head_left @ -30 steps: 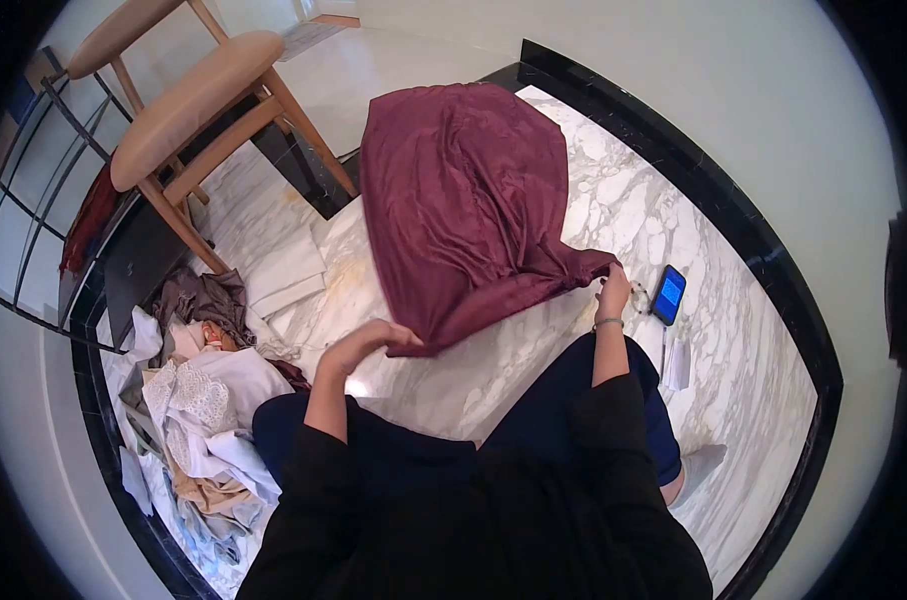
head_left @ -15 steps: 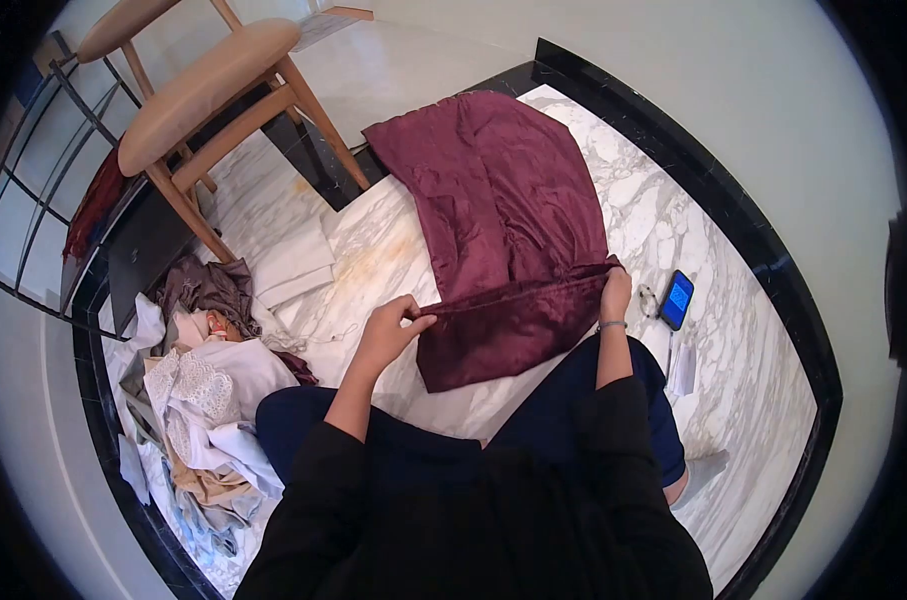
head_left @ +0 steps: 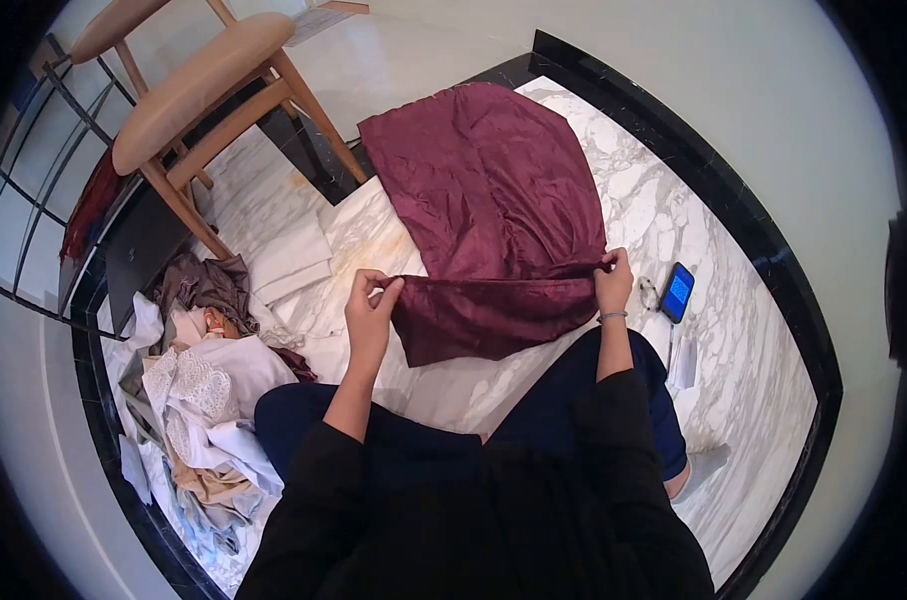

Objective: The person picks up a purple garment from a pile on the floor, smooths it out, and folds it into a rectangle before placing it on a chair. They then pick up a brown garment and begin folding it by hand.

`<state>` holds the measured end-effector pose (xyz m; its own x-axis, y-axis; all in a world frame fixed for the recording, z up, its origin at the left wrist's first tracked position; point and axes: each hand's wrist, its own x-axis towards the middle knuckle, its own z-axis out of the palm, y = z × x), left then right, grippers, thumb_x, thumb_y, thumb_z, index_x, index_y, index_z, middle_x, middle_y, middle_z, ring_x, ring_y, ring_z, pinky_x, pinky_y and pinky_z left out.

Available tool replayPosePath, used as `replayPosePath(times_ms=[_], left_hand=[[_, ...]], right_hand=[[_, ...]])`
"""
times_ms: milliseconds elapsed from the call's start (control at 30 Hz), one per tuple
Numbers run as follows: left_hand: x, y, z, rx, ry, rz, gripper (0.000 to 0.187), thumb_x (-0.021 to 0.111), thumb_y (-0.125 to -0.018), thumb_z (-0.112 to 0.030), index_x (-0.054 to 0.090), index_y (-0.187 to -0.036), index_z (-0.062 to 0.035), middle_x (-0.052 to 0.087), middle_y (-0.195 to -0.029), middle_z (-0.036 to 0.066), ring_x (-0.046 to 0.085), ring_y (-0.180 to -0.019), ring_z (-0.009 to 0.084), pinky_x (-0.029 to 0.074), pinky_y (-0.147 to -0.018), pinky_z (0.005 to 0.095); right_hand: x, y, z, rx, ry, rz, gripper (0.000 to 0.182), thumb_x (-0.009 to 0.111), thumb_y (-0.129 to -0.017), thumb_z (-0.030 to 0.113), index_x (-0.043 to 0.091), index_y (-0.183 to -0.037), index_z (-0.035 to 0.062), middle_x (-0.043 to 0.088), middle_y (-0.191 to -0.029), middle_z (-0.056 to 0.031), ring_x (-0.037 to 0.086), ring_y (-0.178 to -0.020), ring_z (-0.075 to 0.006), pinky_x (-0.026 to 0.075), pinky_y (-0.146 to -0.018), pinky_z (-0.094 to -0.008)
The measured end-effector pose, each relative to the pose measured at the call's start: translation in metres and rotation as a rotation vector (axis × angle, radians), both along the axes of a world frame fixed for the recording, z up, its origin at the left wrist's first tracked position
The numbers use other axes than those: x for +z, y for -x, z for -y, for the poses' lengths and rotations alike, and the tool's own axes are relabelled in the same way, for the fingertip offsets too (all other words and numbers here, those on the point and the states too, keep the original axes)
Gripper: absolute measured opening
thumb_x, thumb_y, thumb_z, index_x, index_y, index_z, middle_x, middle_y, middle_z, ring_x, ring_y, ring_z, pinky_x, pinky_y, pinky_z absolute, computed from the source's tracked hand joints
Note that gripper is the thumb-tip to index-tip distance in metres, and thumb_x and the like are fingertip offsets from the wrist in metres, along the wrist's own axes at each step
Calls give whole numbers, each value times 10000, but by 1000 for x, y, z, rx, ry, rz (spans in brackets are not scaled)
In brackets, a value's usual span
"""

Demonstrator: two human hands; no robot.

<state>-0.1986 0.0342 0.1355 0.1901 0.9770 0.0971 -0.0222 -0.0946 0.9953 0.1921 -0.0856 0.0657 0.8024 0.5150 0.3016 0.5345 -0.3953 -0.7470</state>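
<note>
A shiny maroon cloth (head_left: 488,185), of a kind I cannot make out, lies spread on the marble floor in front of my legs. Its near part is drawn up into a straight fold, with a darker flap hanging below. My left hand (head_left: 371,312) pinches the left end of that fold between thumb and fingers. At the right end, my right hand (head_left: 613,285) grips the same edge, a bracelet around its wrist. Between the two hands the edge is pulled fairly taut and slightly raised.
Crumpled clothes (head_left: 213,390) are heaped beside my left leg, with folded white cloth (head_left: 288,260) beyond. A wooden chair (head_left: 203,95) and a black metal rack (head_left: 48,180) stand at the upper left. A lit phone (head_left: 677,293) lies right of my right hand.
My left hand has moved left and up, carrying its end of the fold with it. My right hand has shifted slightly up. The maroon cloth's near flap now sits higher and further left.
</note>
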Motion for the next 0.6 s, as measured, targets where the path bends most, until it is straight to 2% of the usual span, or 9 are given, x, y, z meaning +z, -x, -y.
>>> replayPosePath(times_ms=[67,200,300,400,433,533,600], left_hand=[[0,3,-3,97,-60,78,172,670,-899,-78,511,-955,-46,577,-887,7,524,-730,40,406,-635,177],[7,9,-7,243,-47,151,142,653,-909,-67,518,-954,-60,565,-891,-3,496,-734,49,396,-625,209],[6,14,-8,152,155,402,147,631,-923,-73,507,-1002,-74,588,-931,21,548,-758,78,437,-650,227],[7,13,-8,54,410,678,124,578,-954,-89,501,-1051,-84,603,-962,34,577,-761,103,466,-670,240],[9,12,-6,18,505,774,115,556,-968,-97,500,-1068,-87,606,-971,37,582,-759,110,473,-676,243],[23,10,2,-162,539,736,168,596,-934,-112,516,-1077,-73,607,-1005,39,603,-806,114,471,-691,239],[20,15,3,-561,441,643,247,648,-882,-114,527,-1088,-50,620,-974,46,607,-813,114,466,-688,235]], right_hand=[[3,7,-2,2,82,18,261,683,-670,24,532,-877,77,641,-787,-123,641,-738,-310,502,-711,-400],[-20,-3,-1,33,194,47,321,687,-702,40,571,-997,90,641,-770,-88,643,-724,-270,517,-710,-358],[-26,-14,-7,-13,133,-421,301,657,-787,134,587,-1077,96,653,-874,-62,645,-783,-247,523,-699,-368],[-24,-12,-3,-88,-379,-1104,252,561,-895,250,606,-1097,105,667,-990,-51,645,-865,-231,497,-771,-418],[-23,-13,-3,-131,-411,-1213,291,487,-936,321,600,-1140,147,644,-1126,-65,616,-1000,-245,460,-855,-466],[-28,-16,-1,-76,-518,-1348,371,484,-920,364,570,-1221,166,588,-1240,-78,547,-1132,-266,428,-955,-475],[-19,-7,-2,-33,-643,-1479,386,451,-952,376,565,-1245,152,586,-1272,-88,537,-1172,-263,392,-1014,-471]])
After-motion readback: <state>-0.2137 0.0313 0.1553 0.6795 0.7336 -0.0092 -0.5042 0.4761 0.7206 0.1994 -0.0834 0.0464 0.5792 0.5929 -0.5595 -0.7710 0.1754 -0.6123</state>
